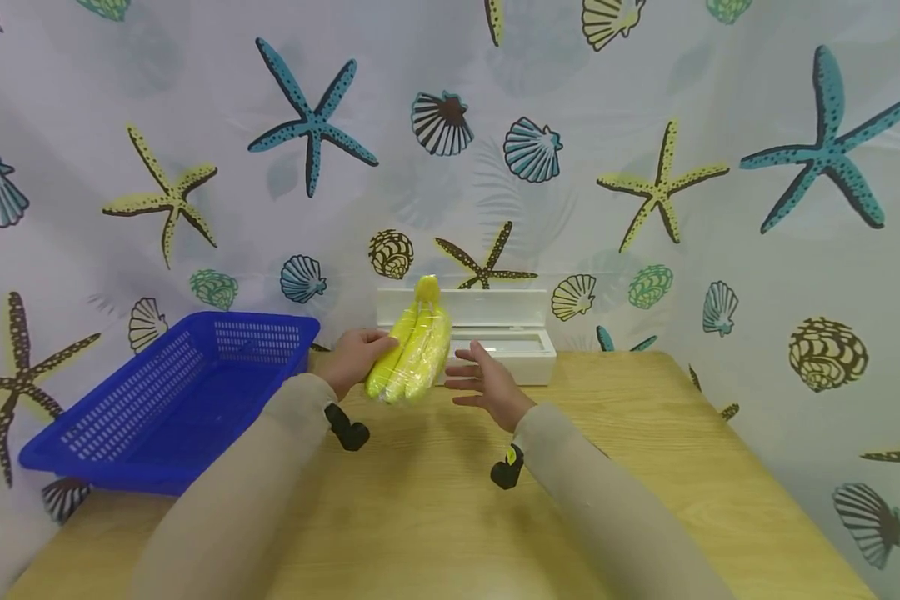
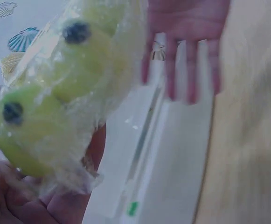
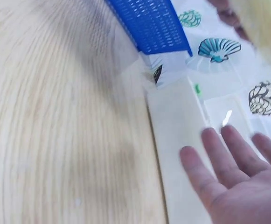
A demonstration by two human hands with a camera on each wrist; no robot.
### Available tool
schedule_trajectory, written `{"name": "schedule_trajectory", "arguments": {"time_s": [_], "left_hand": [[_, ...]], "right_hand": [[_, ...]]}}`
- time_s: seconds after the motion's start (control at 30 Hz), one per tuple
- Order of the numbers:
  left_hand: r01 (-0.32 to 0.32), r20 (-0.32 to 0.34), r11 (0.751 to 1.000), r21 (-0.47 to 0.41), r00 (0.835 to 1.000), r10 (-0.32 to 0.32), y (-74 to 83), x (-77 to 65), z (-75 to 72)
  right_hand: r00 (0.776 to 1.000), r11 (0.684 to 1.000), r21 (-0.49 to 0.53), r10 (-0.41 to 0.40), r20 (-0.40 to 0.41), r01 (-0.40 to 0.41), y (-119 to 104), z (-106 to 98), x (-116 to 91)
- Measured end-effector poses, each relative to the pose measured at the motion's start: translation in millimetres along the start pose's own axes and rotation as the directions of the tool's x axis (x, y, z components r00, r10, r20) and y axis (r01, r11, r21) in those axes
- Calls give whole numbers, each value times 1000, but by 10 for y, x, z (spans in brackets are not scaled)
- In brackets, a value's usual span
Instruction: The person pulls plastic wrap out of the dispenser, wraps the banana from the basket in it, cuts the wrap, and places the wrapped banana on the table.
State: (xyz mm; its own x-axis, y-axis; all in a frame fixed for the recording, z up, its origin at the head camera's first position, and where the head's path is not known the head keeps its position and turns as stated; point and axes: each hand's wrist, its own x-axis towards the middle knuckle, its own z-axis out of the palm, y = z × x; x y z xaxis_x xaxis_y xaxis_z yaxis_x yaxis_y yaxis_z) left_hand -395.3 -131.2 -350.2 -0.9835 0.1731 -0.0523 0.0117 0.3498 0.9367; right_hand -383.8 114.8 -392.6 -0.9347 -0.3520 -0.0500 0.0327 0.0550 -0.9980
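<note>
A bunch of yellow bananas (image 1: 414, 350) in clear plastic wrap is held up above the table, stem end at the top. My left hand (image 1: 356, 360) grips its left side; in the left wrist view the dark-tipped ends of the wrapped bananas (image 2: 74, 65) face the camera. To the right of the bunch, apart from it, my right hand (image 1: 491, 387) is in the air with fingers spread and nothing in it. Behind both hands stands a long white box (image 1: 528, 371) with its lid (image 1: 495, 308) raised. The bunch hides part of the box.
On the left of the table is a blue perforated plastic basket (image 1: 172, 479), with nothing visible inside. The wooden table (image 1: 435, 517) reaches back to a curtain (image 1: 450, 200) printed with shells and starfish, which also hangs along both sides.
</note>
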Motion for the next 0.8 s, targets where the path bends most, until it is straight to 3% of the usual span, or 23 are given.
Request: {"name": "schedule_trajectory", "arguments": {"time_s": [0.07,0.13,0.2,0.3,0.37,0.4,0.5,0.6,0.73,0.8], "left_hand": [[-4,-16,1000,24,1000,4,88,-17,-170],[-12,-37,998,61,999,15,169,-43,-349],[-20,-67,995,97,997,26,228,-67,-529],[-18,-110,985,170,993,37,276,-115,-793],[-9,-135,978,208,990,38,282,-143,-954],[-3,-147,972,236,988,39,281,-159,-1028],[16,-178,946,325,983,45,246,-184,-1240],[51,-195,901,430,980,38,129,-175,-1466],[127,-246,832,540,969,12,-140,-166,-1782],[170,-270,812,558,963,-16,-281,-191,-1910]], "right_hand": [[999,995,-90,39,35,-36,86,-65,-1],[996,969,-242,70,51,-56,190,-135,-7],[994,894,-444,97,59,-61,297,-206,-23],[990,729,-684,117,73,-35,427,-287,-58],[986,666,-746,129,102,-10,467,-317,-78],[986,652,-758,128,110,0,475,-325,-85],[987,664,-748,114,114,10,466,-345,-97],[992,676,-737,99,84,-5,463,-373,-99],[995,692,-722,79,59,-12,507,-412,-97],[996,697,-717,70,58,-7,533,-421,-105]]}}
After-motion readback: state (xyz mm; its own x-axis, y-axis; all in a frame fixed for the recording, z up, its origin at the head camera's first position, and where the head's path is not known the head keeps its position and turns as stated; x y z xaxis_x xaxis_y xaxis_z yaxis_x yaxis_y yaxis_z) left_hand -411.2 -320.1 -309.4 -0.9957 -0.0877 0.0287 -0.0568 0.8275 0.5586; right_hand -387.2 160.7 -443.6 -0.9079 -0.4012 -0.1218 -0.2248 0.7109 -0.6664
